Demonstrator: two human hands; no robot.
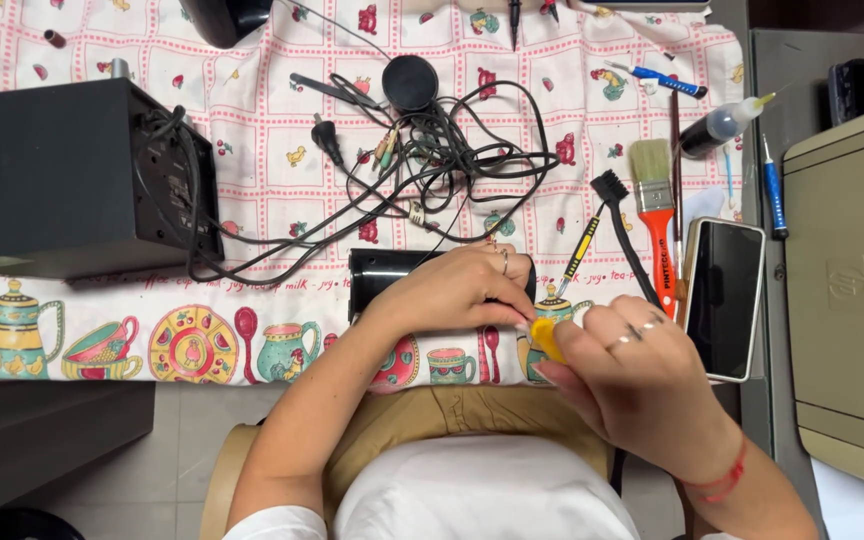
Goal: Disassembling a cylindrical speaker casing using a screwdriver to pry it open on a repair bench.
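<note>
Left hand [457, 290] fingers clamped the small black speaker [382, 272] to steady it; right hand [632, 375] fingers pinched a yellow-handled tool [547, 338] against it.

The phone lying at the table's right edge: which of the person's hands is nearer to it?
Right. The right hand, gripping a yellow-handled tool, sits just beside the phone, at its lower left. The left hand rests on a small black box, further left.

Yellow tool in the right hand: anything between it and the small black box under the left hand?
Nothing visible. The yellow tool in the right hand sits right beside the left hand, which covers the black box; contact is hidden.
</note>
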